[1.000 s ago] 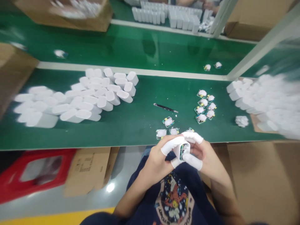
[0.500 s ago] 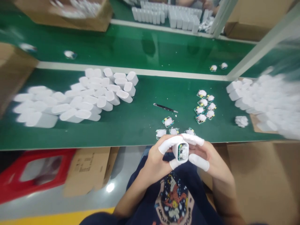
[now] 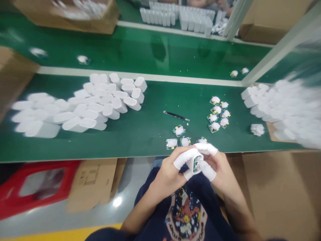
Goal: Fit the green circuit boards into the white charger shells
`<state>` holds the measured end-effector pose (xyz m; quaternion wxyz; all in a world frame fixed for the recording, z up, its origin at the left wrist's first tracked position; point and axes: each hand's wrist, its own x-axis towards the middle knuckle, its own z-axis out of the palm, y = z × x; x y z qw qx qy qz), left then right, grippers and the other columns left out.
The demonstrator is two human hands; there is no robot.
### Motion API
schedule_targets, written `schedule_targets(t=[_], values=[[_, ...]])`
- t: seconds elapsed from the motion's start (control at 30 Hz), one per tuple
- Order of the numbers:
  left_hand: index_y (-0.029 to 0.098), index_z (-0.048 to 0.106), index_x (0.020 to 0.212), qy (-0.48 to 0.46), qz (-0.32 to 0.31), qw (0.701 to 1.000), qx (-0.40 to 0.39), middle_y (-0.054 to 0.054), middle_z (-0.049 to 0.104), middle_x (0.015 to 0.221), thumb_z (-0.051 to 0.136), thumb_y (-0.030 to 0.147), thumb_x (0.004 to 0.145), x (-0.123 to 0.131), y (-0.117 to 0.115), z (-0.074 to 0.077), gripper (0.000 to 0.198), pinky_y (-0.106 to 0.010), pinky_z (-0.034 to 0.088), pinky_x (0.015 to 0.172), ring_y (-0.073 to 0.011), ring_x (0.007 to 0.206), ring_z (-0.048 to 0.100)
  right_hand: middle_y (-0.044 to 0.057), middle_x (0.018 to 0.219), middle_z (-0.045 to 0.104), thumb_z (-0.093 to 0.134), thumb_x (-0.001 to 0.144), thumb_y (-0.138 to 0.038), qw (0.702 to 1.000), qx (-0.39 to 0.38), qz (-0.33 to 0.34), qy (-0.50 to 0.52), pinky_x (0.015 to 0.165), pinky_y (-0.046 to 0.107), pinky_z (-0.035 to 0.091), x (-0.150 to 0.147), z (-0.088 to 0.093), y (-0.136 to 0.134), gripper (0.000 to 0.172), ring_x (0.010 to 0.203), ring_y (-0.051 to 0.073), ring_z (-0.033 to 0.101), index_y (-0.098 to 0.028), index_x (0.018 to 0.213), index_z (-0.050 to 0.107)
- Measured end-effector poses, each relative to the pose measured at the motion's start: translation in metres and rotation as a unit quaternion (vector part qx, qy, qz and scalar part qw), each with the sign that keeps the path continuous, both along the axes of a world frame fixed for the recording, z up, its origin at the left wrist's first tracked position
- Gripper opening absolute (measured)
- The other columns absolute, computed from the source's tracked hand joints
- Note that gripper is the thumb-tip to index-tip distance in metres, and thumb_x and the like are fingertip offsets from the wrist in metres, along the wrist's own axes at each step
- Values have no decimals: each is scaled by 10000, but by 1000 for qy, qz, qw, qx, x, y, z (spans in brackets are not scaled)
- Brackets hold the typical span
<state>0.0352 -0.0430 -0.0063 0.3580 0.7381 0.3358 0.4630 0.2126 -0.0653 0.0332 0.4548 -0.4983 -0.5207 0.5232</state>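
At the worktop (image 3: 145, 134), an open white housing (image 3: 191, 163).
Left hand (image 3: 170, 170) pinching it between fingers (image 3: 185, 158); right hand (image 3: 219, 165), thumb beside the circuit board (image 3: 195, 164) inside, finger grip unclear.

White casing (image 3: 191, 164), green bench (image 3: 140, 134), navy shirt (image 3: 152, 214), multicoloured print (image 3: 186, 209), red bin (image 3: 15, 197).

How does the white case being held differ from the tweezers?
The case is white and chunky; the tweezers are dark and slim. The left hand grips the case, the right hand touching it; the tweezers lie untouched on the green table. The case contains a circuit board; the tweezers hold nothing.
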Motion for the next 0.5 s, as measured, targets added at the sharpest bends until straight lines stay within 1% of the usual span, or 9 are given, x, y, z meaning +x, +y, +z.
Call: schedule_targets(t=[0.07, 0.13, 0.2, 0.33, 0.4, 0.43, 0.5], values=[[223, 622, 1345, 4, 6, 1000, 3, -99, 767, 1250, 704, 71, 918, 1, -1, 0, 461, -269, 656, 935, -210, 1102, 790, 59, 1149, 845, 686, 921, -160, 999, 15, -11, -26, 864, 252, 675, 0, 0, -1, 331, 978, 213, 840, -244, 1231, 764], [218, 620, 1342, -1, -3, 1000, 3, -100, 763, 1265, 724, 89, 919, 1, 0, 0, 455, -249, 651, 935, -201, 1106, 788, 55, 1143, 848, 688, 910, -151, 999, 15, 0, -49, 858, 245, 674, 1, 1, -1, 325, 962, 214, 843, -241, 1208, 781], [213, 616, 1340, -3, -14, 1000, 4, -102, 763, 1266, 738, 112, 924, 2, 1, 0, 445, -233, 648, 933, -194, 1107, 788, 57, 1127, 851, 697, 910, -171, 998, 14, 6, -64, 840, 251, 680, 3, 2, -1, 282, 946, 226, 847, -234, 1163, 804], [207, 588, 1364, 19, -11, 999, 27, -111, 774, 1247, 682, 83, 944, 3, 0, 1, 448, -251, 648, 957, -199, 1113, 793, 68, 1078, 858, 695, 899, -192, 994, 30, -39, -97, 777, 249, 690, 4, 2, -2, 225, 869, 232, 853, -210, 1077, 832], [208, 577, 1376, 31, -5, 999, 38, -116, 775, 1246, 669, 74, 944, 4, -1, 1, 462, -267, 652, 959, -206, 1112, 794, 73, 1066, 858, 694, 897, -204, 993, 29, -49, -104, 768, 258, 694, 5, 2, -2, 216, 851, 234, 852, -201, 1060, 836], [210, 580, 1370, 33, -1, 999, 40, -115, 775, 1245, 673, 76, 942, 4, -1, 0, 459, -269, 655, 949, -208, 1108, 795, 72, 1055, 859, 697, 898, -211, 994, 21, -42, -100, 773, 267, 695, 5, 1, -1, 211, 857, 238, 852, -201, 1058, 835], [214, 600, 1344, 30, 4, 999, 33, -110, 772, 1238, 688, 86, 936, 4, -1, 0, 437, -267, 660, 917, -210, 1095, 796, 70, 1042, 859, 716, 896, -226, 997, -8, -5, -76, 794, 290, 696, 8, 1, 1, 221, 889, 246, 847, -206, 1086, 827]])
